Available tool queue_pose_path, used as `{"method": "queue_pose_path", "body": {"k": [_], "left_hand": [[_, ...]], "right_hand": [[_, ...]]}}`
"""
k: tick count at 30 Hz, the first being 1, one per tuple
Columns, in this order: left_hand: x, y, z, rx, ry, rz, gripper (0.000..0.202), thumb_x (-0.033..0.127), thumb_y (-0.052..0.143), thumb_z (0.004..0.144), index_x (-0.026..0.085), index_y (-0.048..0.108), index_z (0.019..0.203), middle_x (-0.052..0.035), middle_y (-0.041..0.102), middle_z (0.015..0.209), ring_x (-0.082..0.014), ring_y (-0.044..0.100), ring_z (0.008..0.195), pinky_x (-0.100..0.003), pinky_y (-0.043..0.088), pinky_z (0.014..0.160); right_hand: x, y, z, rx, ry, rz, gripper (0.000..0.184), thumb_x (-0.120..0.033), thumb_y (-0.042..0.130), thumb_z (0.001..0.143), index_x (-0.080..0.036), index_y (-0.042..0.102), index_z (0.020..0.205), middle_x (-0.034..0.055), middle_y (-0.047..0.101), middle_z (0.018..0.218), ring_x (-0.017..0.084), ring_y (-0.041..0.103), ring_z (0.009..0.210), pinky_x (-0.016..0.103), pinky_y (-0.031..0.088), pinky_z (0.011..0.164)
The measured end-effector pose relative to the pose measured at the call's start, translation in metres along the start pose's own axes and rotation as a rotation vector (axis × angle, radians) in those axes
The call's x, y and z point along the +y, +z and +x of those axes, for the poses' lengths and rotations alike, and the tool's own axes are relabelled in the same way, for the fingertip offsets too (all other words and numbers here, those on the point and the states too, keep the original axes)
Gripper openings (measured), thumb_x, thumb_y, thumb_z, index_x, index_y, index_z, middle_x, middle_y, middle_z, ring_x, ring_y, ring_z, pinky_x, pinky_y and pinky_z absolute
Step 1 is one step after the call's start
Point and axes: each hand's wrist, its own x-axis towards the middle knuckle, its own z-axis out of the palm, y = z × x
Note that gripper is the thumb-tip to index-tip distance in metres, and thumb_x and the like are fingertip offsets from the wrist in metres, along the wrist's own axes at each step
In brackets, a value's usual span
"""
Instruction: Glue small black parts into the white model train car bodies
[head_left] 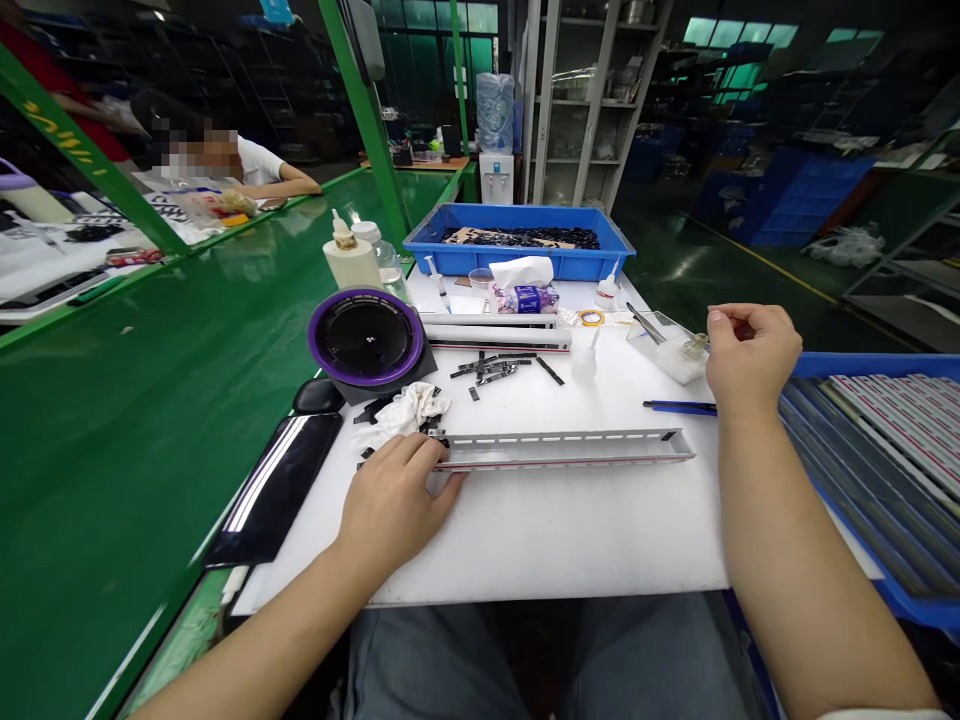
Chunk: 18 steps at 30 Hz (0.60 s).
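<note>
Grey slotted metal rail (562, 449) lies flat on a white work board (540, 545), its left end held by the person's left hand (394, 500), with fingers curled over the metal and hiding that end from view. The right hand (754, 362) hangs raised above the board, fingers curled inward; whether they pinch anything small cannot be made out. Just below it, a blue-handled tool (679, 406) lies with its far end hidden behind the right wrist. Nearby, a clear plastic tray (664, 345) carries steel tweezers (645, 322) and a small glass bottle (695, 347).

Crumpled white cloth (405, 412) sits just beside the left hand, and loose black strips (491, 372) lie scattered farther up the board. Beyond them stands a round black-and-purple disc (366, 338). A blue tray of black parts (517, 240) sits at the board's far end, its contents hard to make out. To the right, a second blue tray of striped strips (885, 450) runs out of frame. Across the green bench, a co-worker (255, 165) in a white sleeve leans over a cluttered workspace.
</note>
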Motion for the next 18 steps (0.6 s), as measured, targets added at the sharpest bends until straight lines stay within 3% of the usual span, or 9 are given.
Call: {"method": "queue_pose_path", "body": {"k": [18], "left_hand": [[-0.0032, 0.0009, -0.0005, -0.013, 0.027, -0.038, 0.016, 0.032, 0.055, 0.089, 0.021, 0.049, 0.078, -0.0028, 0.058, 0.08, -0.02, 0.057, 0.077, -0.032, 0.045, 0.067]], "right_hand": [[0.0026, 0.002, 0.0023, 0.012, -0.013, -0.012, 0.016, -0.025, 0.059, 0.079, -0.015, 0.071, 0.084, 0.0039, 0.057, 0.076, 0.015, 0.052, 0.065, 0.032, 0.046, 0.064]]}}
